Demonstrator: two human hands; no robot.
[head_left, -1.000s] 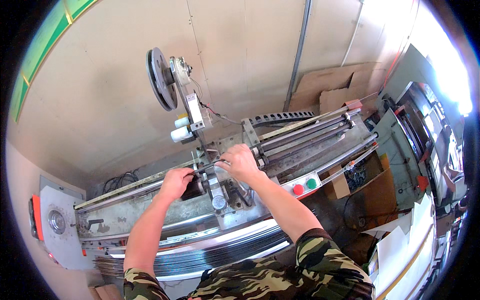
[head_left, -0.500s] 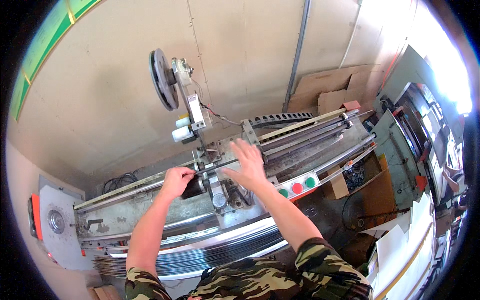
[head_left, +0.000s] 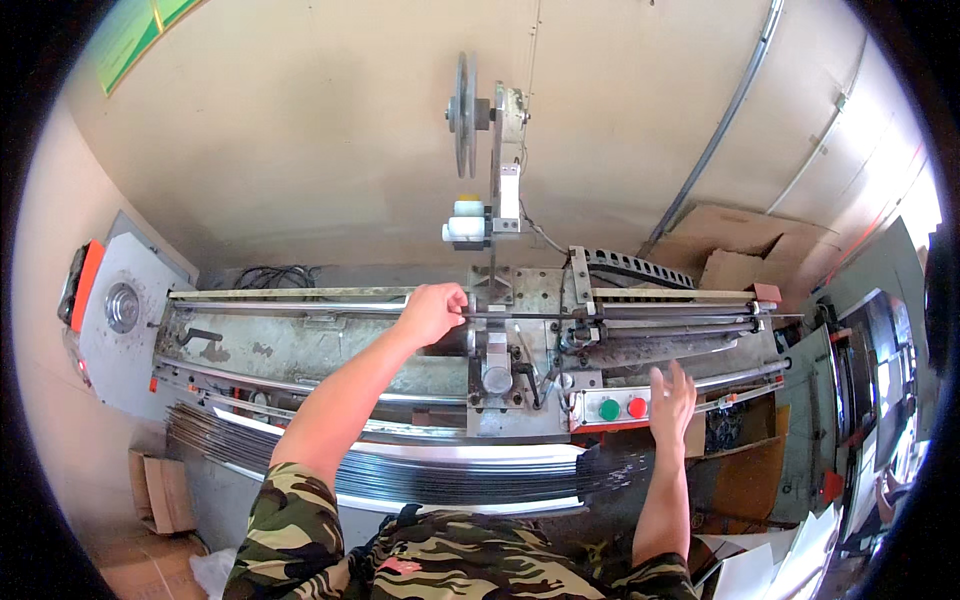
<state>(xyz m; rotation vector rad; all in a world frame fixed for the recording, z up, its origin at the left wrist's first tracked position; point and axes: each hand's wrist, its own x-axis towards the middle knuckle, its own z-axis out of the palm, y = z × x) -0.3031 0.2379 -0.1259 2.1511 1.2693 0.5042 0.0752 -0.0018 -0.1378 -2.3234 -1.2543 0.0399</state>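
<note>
My left hand (head_left: pixel 432 314) pinches the left end of a thin dark rod (head_left: pixel 535 316). The rod runs to the right across the carriage of a long metal machine (head_left: pixel 590 360). Just below that hand, a clamp with a round silver knob (head_left: pixel 496 379) is fixed on the carriage. My right hand (head_left: pixel 674 405) hovers at the right end of a white button box (head_left: pixel 587 398), fingers spread and holding nothing. A green button (head_left: pixel 609 409) and a red button (head_left: pixel 637 407) show beside it; the hand covers the box's right part.
Many dark rods (head_left: pixel 440 470) lie bundled along the machine's front. A grey wheel (head_left: pixel 463 115) stands on a post above the carriage. Cardboard (head_left: pixel 735 245) leans on the wall at the back right. A round chuck (head_left: pixel 122 307) is at the far left.
My right hand has left the rod's side and moved right and nearer, to the button box. My left hand stays on the rod's end. The view has turned and shifted.
</note>
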